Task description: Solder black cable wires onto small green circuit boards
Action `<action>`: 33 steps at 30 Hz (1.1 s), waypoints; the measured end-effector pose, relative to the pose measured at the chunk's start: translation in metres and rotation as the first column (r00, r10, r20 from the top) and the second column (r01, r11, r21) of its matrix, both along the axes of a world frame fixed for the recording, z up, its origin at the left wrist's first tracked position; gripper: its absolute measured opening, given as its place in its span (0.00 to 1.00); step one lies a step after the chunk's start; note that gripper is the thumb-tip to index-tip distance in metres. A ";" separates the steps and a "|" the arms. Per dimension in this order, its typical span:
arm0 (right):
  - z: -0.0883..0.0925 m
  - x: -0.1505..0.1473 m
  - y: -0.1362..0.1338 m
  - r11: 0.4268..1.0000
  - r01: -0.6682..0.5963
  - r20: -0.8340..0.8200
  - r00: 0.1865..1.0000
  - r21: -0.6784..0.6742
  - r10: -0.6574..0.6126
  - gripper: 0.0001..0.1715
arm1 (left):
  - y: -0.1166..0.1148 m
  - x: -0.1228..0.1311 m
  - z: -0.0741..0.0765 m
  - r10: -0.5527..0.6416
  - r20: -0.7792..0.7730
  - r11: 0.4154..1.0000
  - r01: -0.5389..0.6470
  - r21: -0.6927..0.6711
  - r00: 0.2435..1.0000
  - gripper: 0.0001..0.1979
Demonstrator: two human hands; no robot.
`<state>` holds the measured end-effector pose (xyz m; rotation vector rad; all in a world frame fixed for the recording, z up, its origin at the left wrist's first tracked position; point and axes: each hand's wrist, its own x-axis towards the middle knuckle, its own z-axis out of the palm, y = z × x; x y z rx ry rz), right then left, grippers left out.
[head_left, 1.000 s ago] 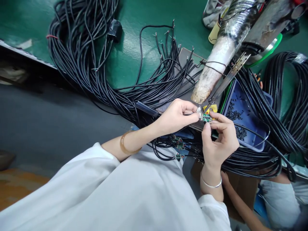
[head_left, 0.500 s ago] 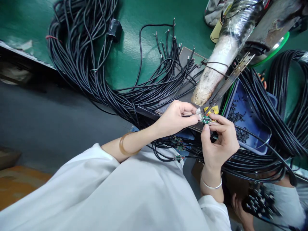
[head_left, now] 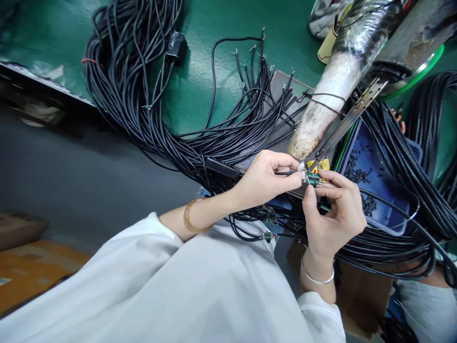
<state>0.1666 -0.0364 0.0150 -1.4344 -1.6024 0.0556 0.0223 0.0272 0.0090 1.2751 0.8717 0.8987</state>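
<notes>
My left hand (head_left: 267, 178) is closed in a pinch on the end of a black cable (head_left: 283, 173), at the left edge of a small green circuit board (head_left: 312, 179). The thumb and fingers of my right hand (head_left: 333, 207) pinch the board's right side, where thin yellowish wires come out. Just above the board is the thin tip of a metal tool (head_left: 313, 164) on a perforated metal arm (head_left: 357, 109). Fingertips partly cover the cable end and the board. Behind the tip lies a yellow piece (head_left: 323, 165).
A large bundle of black cables (head_left: 121, 71) lies on the green table (head_left: 210, 19). A wrapped duct (head_left: 323, 90) hangs close above my hands. On the right are a blue tray (head_left: 389, 207) of small black pieces and coiled cables (head_left: 433, 109). More wired boards (head_left: 267, 236) hang near my lap.
The whole view has shifted slightly, so things sit a little further right. Both hands keep their pinch on the cable and board. At lower right, another person's hand has left the view.
</notes>
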 end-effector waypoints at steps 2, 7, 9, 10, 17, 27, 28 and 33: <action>0.001 0.000 -0.001 1.000 -0.003 0.010 1.000 -0.006 0.003 0.07 | 0.000 -0.001 0.000 0.002 -0.003 1.000 -0.002 0.002 1.000 0.08; 0.001 0.003 -0.003 0.999 -0.026 0.054 0.998 -0.041 0.029 0.07 | 0.000 -0.001 -0.002 -0.016 -0.063 1.000 0.016 0.001 0.998 0.08; 0.001 0.004 -0.003 0.998 -0.038 0.061 0.997 -0.046 0.040 0.08 | 0.000 -0.001 -0.002 -0.025 -0.079 1.000 0.026 0.007 0.997 0.09; 0.001 0.005 -0.003 0.998 -0.044 0.057 0.997 -0.045 0.047 0.08 | 0.000 -0.001 -0.002 -0.029 -0.082 1.000 0.030 0.010 0.996 0.09; -0.001 0.006 -0.005 0.997 -0.056 -0.054 0.997 -0.055 0.053 0.09 | 0.001 -0.006 0.002 -0.104 -0.040 0.994 0.102 -0.044 0.994 0.11; -0.003 0.008 -0.006 0.995 -0.058 -0.117 0.992 -0.086 0.047 0.08 | -0.001 -0.005 0.000 -0.125 0.005 0.992 0.125 -0.031 0.992 0.12; -0.003 0.007 -0.005 0.995 -0.057 -0.118 0.992 -0.083 0.047 0.08 | -0.001 -0.004 -0.001 -0.127 0.012 0.991 0.127 -0.028 0.992 0.12; -0.004 0.007 -0.003 0.995 -0.048 -0.119 0.992 -0.083 0.038 0.08 | -0.002 -0.002 -0.002 -0.116 0.019 0.993 0.117 -0.034 0.993 0.11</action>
